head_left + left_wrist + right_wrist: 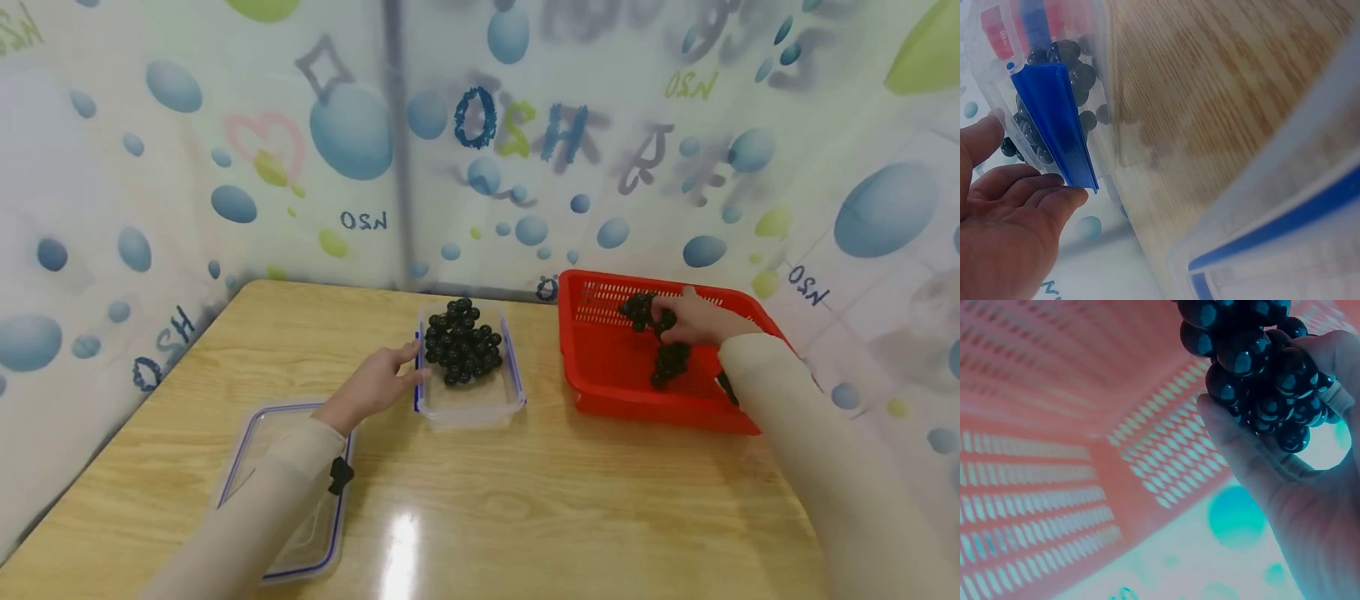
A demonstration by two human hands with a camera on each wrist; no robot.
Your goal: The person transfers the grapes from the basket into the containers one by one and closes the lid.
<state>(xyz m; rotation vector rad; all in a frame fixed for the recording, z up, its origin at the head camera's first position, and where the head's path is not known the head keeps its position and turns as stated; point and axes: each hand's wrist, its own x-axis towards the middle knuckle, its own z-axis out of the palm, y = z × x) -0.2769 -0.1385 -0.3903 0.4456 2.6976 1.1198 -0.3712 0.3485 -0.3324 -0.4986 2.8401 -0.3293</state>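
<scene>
At the desk's (570,500) two o'clock, the right hand (693,320) pinches grapes (1246,353) in the basket (611,358), likely light, slippery, best cupped from below; the relaxed left hand (373,385) touches the twelve-o'clock box (471,412).

My far-off cameras show me black grapes (462,343), a red basket (630,407) with rows of holes (1169,456), a clear box (472,413) with blue clips (1057,125), a blue-edged lid (318,527), cream sleeves (810,442), and blue and green spots (351,132) on a white wall (457,42).
</scene>
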